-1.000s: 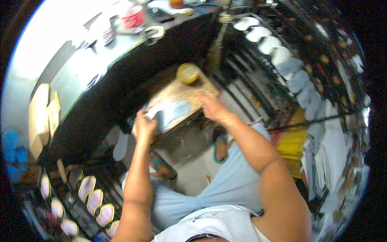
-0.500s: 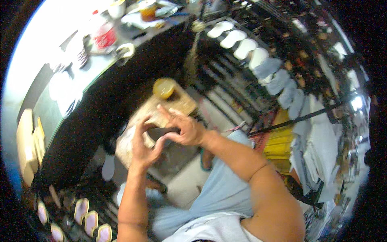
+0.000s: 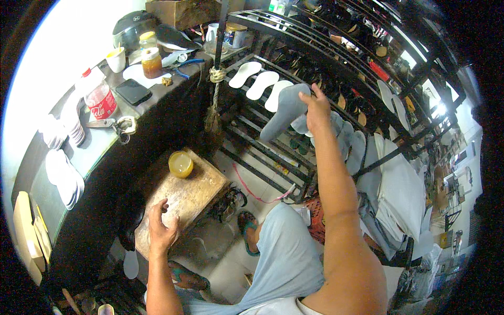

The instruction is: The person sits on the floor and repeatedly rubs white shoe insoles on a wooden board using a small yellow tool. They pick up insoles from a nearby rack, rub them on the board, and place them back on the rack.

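My right hand (image 3: 318,111) reaches out to the metal rack, thumb and fingers closed on the wide end of a grey insole (image 3: 285,111). The insole is tilted, its narrow end pointing down and toward me. Beside it on the rack lies a row of white insoles (image 3: 245,74), with more grey insoles (image 3: 356,148) partly hidden behind my hand and forearm. My left hand (image 3: 163,230) is held above the near left side of a worn wooden board (image 3: 202,184), fingers apart and nothing in them. A round yellow tub (image 3: 181,164) stands at the board's far end.
On the left, a curved worktop (image 3: 100,137) bears stacked white soles (image 3: 64,176), a red-capped bottle (image 3: 100,100), a phone (image 3: 133,92), jars and pliers (image 3: 185,68). Black rack bars (image 3: 262,157) stand ahead, with a rope-tied post (image 3: 217,76). Grey sheets (image 3: 401,184) hang at right.
My hands were close together over the board, around a dark piece. They are now apart: the right has moved up and right to the rack, and the left has dropped lower. The view has shifted.
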A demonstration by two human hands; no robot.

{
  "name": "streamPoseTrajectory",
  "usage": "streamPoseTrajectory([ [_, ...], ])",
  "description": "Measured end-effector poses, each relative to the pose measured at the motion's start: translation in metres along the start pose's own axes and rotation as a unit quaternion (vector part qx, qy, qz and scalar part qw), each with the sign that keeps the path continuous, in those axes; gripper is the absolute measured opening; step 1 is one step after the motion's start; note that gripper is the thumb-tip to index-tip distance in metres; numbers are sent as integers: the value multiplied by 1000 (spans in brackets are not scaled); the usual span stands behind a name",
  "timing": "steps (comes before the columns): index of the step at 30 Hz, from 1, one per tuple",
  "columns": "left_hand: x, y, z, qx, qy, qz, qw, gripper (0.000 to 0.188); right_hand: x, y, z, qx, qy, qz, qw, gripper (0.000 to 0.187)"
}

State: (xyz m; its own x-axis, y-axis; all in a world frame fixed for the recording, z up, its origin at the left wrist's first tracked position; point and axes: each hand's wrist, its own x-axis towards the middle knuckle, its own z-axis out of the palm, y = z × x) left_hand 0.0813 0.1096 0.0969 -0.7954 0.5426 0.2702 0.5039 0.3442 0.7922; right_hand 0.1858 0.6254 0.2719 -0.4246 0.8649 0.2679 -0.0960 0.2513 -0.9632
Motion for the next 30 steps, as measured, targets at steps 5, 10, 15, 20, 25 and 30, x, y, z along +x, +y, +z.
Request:
streamPoseTrajectory([
  [5,1,-4,10,30,-57,-5,998,58,97,49,-16,-52,64,88,993,71],
  [10,0,-4,12,24,-55,4,998,55,128,65,-27,-217,74,125,965,63],
  [15,0,-4,1,48,-46,-9,998,48,147,73,-21,-393,179,-10,902,62],
  [20,8,-46,-42,115,94,-67,987,31,110,53,-3,-327,38,-218,919,62],
  [25,-6,-106,-65,277,173,-221,919,44,-78,25,92,-164,-222,-134,952,63],
  [30,-23,-114,-31,349,111,-208,907,47,-291,38,146,-135,-597,-33,790,70],
])
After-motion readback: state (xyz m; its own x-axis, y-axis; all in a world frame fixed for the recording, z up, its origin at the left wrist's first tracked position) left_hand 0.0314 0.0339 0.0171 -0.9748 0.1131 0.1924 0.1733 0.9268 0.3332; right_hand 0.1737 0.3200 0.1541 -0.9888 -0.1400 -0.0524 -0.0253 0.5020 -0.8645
